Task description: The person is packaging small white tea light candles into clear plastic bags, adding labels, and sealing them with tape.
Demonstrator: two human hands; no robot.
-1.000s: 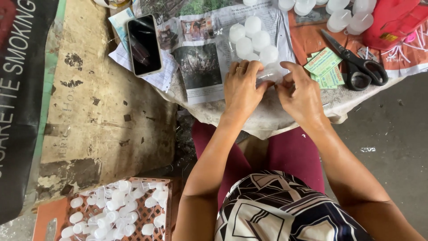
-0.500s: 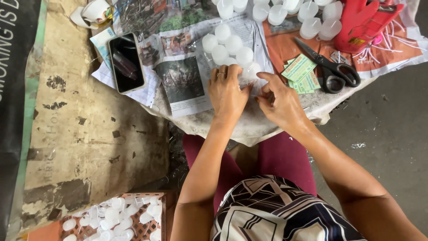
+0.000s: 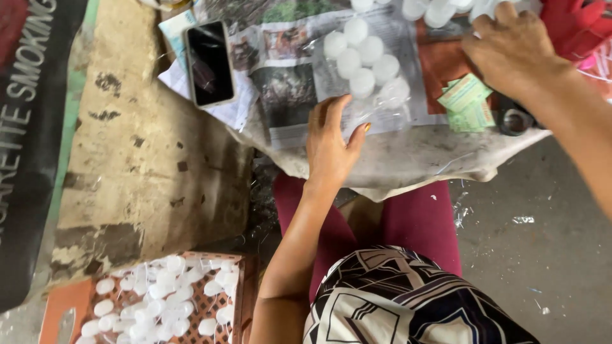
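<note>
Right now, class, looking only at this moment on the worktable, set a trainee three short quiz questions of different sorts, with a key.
1. True or false: the left hand rests on the clear plastic bag of white candles.
2. Multiple choice: the right hand is above A) the phone, B) the scissors, C) the orange crate.
3. Fill in: the green labels lie just left of the ______.

Key: 1 true; 2 B; 3 scissors.
</note>
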